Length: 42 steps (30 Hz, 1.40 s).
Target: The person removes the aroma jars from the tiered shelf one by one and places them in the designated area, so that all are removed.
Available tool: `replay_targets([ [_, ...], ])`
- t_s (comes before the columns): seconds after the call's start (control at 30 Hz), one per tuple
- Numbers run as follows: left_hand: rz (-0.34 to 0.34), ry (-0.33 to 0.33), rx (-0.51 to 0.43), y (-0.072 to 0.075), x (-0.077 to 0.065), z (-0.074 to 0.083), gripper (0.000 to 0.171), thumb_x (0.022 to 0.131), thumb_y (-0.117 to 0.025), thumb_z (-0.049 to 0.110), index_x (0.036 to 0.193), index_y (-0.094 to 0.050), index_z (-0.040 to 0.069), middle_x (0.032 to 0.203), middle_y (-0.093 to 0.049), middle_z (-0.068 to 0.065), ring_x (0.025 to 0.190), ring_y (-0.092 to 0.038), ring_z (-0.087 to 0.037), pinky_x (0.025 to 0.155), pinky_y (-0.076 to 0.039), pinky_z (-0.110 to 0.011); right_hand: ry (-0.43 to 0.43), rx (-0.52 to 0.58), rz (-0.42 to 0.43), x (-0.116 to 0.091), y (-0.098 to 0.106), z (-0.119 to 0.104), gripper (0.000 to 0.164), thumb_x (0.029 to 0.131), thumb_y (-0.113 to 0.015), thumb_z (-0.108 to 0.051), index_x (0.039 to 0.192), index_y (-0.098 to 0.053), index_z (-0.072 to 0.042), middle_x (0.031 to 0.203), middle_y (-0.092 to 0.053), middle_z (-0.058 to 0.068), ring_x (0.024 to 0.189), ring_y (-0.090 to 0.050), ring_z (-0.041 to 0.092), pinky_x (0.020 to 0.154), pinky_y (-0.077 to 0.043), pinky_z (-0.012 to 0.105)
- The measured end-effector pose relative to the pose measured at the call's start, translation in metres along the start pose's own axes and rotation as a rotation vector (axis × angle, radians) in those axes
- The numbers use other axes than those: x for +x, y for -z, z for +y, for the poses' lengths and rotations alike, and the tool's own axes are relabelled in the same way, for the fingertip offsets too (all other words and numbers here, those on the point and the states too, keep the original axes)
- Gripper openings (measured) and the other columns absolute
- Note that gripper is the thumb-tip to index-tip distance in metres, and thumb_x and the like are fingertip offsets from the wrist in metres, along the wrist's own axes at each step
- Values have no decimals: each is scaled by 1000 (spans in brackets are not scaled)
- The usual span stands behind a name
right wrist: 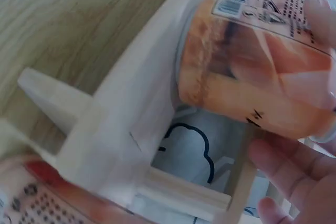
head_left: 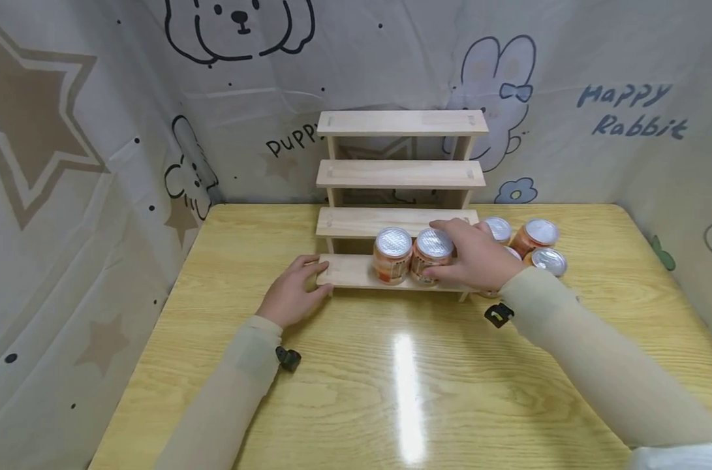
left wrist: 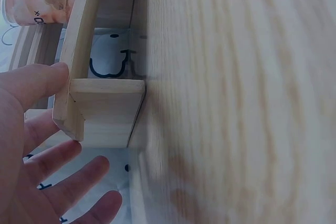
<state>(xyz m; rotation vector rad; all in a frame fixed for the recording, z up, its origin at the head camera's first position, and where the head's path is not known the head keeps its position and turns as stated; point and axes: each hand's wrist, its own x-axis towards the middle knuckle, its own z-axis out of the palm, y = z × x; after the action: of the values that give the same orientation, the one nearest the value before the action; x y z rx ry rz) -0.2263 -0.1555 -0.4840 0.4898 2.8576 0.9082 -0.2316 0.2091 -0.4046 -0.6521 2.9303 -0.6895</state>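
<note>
A stepped wooden display rack (head_left: 399, 173) stands on the table. Two orange-labelled cans (head_left: 393, 258) with silver lids sit upright, side by side, on its lowest step. My right hand (head_left: 479, 258) grips the right-hand can (right wrist: 252, 72), thumb in front and fingers behind. At the lowest step's left end, my left hand (head_left: 294, 294) pinches the board end (left wrist: 68, 100) between thumb and index finger. Its other fingers (left wrist: 79, 182) spread free past the board.
Several more cans (head_left: 540, 234) stand on the table right of the rack, partly hidden by my right hand. A printed cloth (head_left: 391, 65) hangs behind and at both sides of the wooden table (head_left: 344, 378).
</note>
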Motion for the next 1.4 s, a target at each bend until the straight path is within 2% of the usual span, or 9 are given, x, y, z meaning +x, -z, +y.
replay_targets([
  [0.1, 6, -14, 4, 0, 3, 1, 55, 98, -65, 44, 146, -56, 19, 155, -41, -2, 140, -43, -29, 112, -40, -51, -2, 18, 57, 0, -3, 2, 82, 80, -83, -51, 141, -53, -6, 126, -62, 7, 114, -57, 24, 98, -33, 47],
  [0.27, 3, 5, -1, -1, 0, 1, 55, 98, -66, 44, 146, -56, 19, 155, -41, -1, 141, -42, -29, 113, -40, -51, -5, 91, 126, -3, -9, 5, 76, 75, -86, -53, 132, -60, -10, 117, -65, 4, 104, -61, 22, 94, -36, 45],
  [0.4, 5, 7, -10, -1, -1, 1, 56, 98, -65, 44, 147, -55, 18, 155, -41, -1, 141, -42, -30, 112, -40, -53, -16, 130, 160, -7, -6, 8, 74, 73, -86, -58, 128, -61, -14, 114, -66, 1, 101, -63, 19, 93, -49, 42],
  [0.53, 7, 5, -19, -2, 0, 2, 56, 98, -65, 44, 147, -55, 18, 156, -40, -1, 141, -42, -31, 111, -41, -53, -2, 163, 178, -18, 2, 10, 70, 74, -87, -53, 125, -62, -13, 114, -66, 2, 100, -64, 20, 86, -56, 43],
  [0.7, 3, 7, -23, -3, -1, 4, 56, 98, -65, 44, 147, -55, 19, 156, -40, -1, 141, -42, -31, 111, -41, -54, -1, 104, 233, -44, 10, 14, 71, 75, -88, -46, 127, -61, -7, 115, -65, 10, 101, -62, 27, 86, -53, 47],
  [0.8, 5, 12, -27, -3, -1, 4, 56, 98, -65, 45, 147, -54, 20, 156, -40, -1, 142, -41, -31, 111, -40, -55, -11, 73, 261, -62, 12, 20, 73, 75, -89, -42, 131, -60, -4, 119, -65, 12, 108, -60, 32, 88, -50, 52],
  [1.07, 11, 27, -31, -3, -2, 1, 57, 98, -64, 47, 148, -53, 22, 157, -39, 1, 143, -40, -31, 112, -39, -54, -36, 66, 293, -106, 19, 41, 75, 73, -92, -35, 131, -60, -2, 126, -62, 19, 109, -60, 36, 85, -50, 58],
  [1.4, 10, 21, -56, -3, -3, 2, 58, 98, -64, 48, 149, -53, 22, 157, -38, 0, 143, -40, -32, 112, -39, -56, -176, 12, 349, -154, 19, 73, 75, 74, -91, -35, 129, -59, 5, 119, -64, 23, 109, -57, 41, 85, -46, 58],
])
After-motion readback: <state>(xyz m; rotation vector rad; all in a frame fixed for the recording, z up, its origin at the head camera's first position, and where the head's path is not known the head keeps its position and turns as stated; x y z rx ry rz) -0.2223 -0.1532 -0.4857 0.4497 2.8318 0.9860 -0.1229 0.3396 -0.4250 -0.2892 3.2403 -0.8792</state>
